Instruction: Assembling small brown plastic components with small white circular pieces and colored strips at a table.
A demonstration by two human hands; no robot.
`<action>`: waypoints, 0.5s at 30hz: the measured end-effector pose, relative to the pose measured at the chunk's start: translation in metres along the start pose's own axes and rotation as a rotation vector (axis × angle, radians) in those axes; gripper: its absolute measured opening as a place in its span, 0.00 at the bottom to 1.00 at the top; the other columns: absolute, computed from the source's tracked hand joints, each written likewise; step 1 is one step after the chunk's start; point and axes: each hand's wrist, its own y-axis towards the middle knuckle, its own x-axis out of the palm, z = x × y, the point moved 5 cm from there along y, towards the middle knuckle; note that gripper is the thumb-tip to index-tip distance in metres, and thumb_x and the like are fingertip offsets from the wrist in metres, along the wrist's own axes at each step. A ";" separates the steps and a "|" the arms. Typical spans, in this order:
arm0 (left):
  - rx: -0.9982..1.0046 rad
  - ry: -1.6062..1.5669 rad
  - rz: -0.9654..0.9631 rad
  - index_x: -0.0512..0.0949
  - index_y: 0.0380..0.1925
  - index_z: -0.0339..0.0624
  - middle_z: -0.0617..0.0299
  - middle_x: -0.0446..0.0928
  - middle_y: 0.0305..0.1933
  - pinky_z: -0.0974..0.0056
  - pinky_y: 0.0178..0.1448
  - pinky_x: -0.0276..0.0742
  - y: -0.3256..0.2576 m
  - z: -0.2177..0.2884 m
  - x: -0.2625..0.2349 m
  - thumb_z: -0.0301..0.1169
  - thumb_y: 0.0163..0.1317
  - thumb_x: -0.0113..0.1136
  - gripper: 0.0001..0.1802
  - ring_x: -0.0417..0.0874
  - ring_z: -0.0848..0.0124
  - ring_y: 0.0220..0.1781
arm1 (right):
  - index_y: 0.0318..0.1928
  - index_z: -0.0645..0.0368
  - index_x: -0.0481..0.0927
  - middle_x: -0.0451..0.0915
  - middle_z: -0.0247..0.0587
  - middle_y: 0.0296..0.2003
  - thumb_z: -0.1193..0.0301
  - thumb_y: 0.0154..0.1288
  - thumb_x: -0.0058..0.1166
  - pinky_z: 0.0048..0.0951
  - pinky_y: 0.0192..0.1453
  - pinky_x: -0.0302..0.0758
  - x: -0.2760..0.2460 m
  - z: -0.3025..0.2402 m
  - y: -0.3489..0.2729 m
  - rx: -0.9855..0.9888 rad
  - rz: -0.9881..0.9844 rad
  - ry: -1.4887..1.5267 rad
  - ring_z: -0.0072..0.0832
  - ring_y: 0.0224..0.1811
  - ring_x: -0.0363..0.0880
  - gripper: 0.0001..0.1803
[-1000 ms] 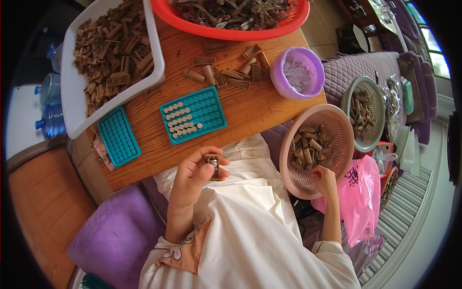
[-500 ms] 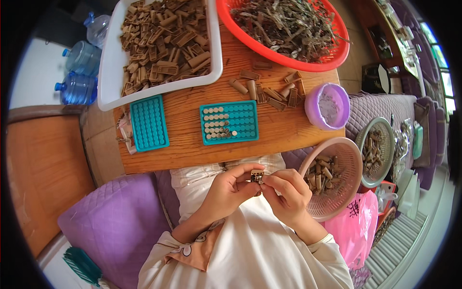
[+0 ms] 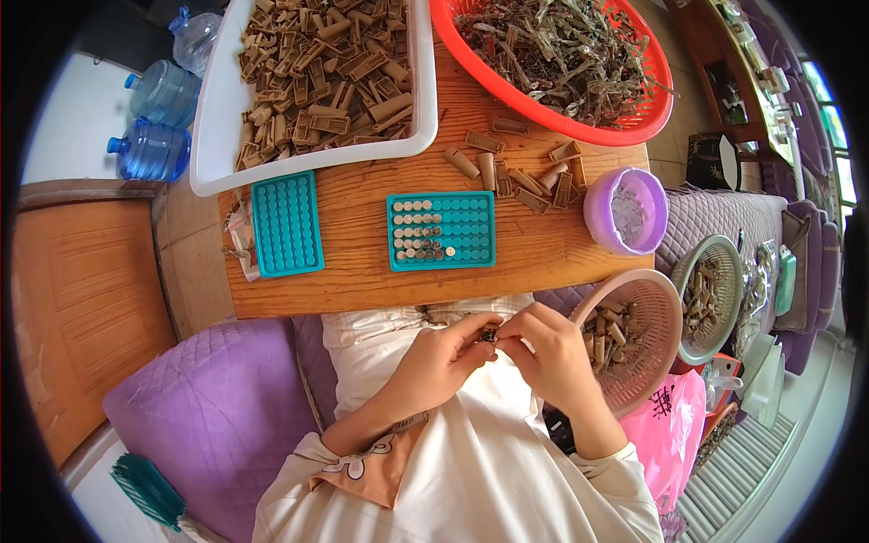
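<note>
Above my lap, my left hand (image 3: 445, 360) pinches a small brown plastic casing with metal parts in it (image 3: 489, 335). My right hand (image 3: 549, 348) is closed at the same casing, thumb and fingers pressed to its top and right side. Fingers cover most of the casing, so the details inside cannot be made out. Just beyond the hands on the wooden table (image 3: 353, 294) lies a teal tray (image 3: 466, 262) with round pockets; silver discs (image 3: 416, 219) fill its left part in rows. To its left is a second teal tray (image 3: 287, 226) whose pockets show no discs.
A white bin (image 3: 427, 109) of brown casings and a red basket (image 3: 507, 81) of metal strips stand at the back. Loose casings (image 3: 534, 181) lie near a purple bowl (image 3: 652, 222). Right of me are a pink basket (image 3: 665, 312) and a grey-green basket (image 3: 731, 299), both holding casings.
My right fingers have moved up and over the casing, and the casing has turned so less of it shows. The whole view has shifted slightly.
</note>
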 end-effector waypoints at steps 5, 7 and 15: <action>-0.072 0.259 -0.158 0.67 0.47 0.36 0.56 0.77 0.29 0.70 0.35 0.72 0.001 0.007 0.003 0.24 0.55 0.50 0.17 0.78 0.72 0.28 | 0.28 0.62 0.70 0.71 0.41 0.25 0.77 0.40 0.59 0.29 0.29 0.69 -0.005 0.011 0.018 0.146 -0.269 -0.011 0.35 0.27 0.72 0.13; -0.061 0.268 -0.241 0.67 0.46 0.35 0.57 0.77 0.31 0.71 0.37 0.72 -0.001 -0.001 0.008 0.23 0.55 0.50 0.17 0.78 0.74 0.31 | 0.31 0.62 0.69 0.71 0.40 0.25 0.76 0.38 0.61 0.28 0.30 0.69 -0.004 0.014 0.024 0.150 -0.487 0.080 0.33 0.29 0.73 0.17; -0.010 -0.571 -0.035 0.68 0.40 0.34 0.58 0.74 0.36 0.70 0.42 0.74 0.011 -0.019 -0.026 0.23 0.54 0.45 0.12 0.77 0.73 0.36 | 0.38 0.63 0.70 0.72 0.43 0.26 0.73 0.48 0.57 0.29 0.29 0.68 -0.004 0.093 0.070 0.179 0.287 0.035 0.34 0.25 0.70 0.16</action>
